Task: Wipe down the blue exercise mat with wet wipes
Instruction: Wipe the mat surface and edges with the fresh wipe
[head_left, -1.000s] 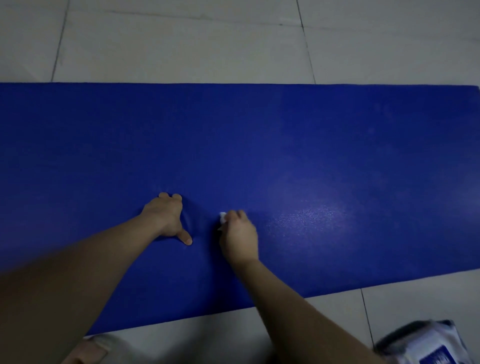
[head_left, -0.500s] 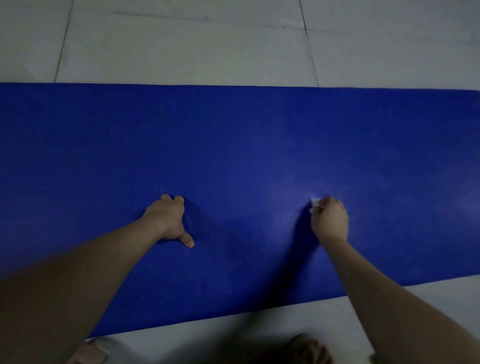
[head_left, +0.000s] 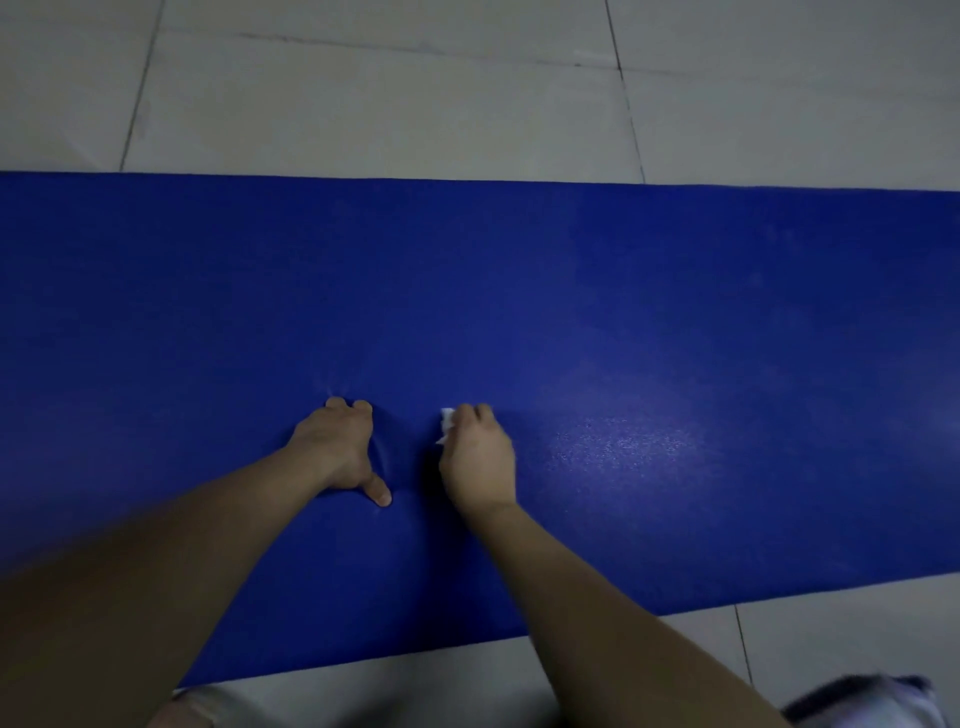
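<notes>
I am reading the long blue foam exercise mat (head_left: 571, 291) as lying flat across the pale tiled floor (head_left: 363, 104). The left hand (head_left: 337, 447) is bracing it, fingers curled under on nothing, while the right hand (head_left: 478, 457) is clamping a bunched white wet wipe (head_left: 447, 418) against the mat's near middle. I am judging the task partly done: only a damp sheen (head_left: 634, 441) is showing right of the wipe, and the far strip and both ends are looking unwiped.
</notes>
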